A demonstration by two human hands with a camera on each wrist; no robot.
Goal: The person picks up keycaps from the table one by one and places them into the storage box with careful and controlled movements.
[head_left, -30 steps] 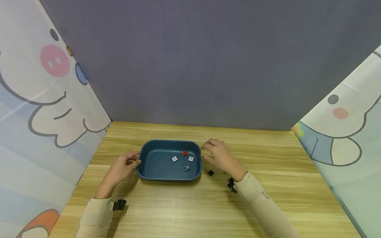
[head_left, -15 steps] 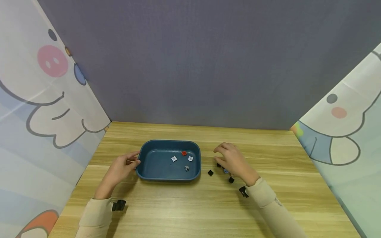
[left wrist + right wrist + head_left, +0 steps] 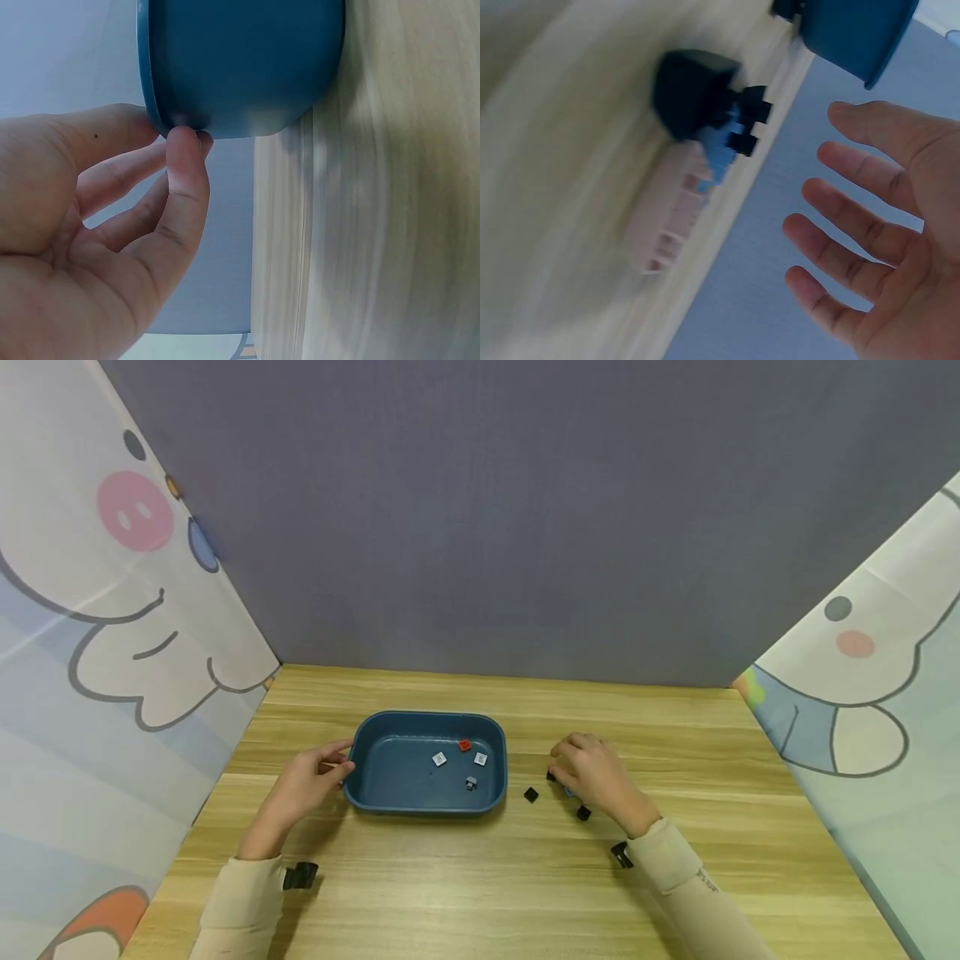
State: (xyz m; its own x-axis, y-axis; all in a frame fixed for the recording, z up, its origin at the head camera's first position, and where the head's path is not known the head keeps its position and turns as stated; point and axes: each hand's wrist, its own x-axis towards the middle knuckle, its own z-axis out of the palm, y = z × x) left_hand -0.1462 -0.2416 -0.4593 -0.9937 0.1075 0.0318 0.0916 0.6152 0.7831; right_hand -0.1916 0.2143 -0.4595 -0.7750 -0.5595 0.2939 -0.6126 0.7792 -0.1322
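From my remote seat I saw a grey wall [image 3: 495,527] at twelve o'clock, flat and plain. A pale cartoon panel [image 3: 45,710] with a pink snout [image 3: 135,497] stood at nine, a second panel [image 3: 870,727] at three. The wooden table [image 3: 435,893] spread toward six, its streaked grain catching soft light.

The blue box [image 3: 393,777] sits flat, holding a red block [image 3: 464,745], two white blocks [image 3: 439,759] [image 3: 481,759] and a grey block [image 3: 471,783]; black blocks [image 3: 531,794] [image 3: 583,812] and a blue block [image 3: 720,150] lie nearby.

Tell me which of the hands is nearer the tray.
Left. The left hand touches the left end of the tray; the right hand is apart from it, beyond the right end.
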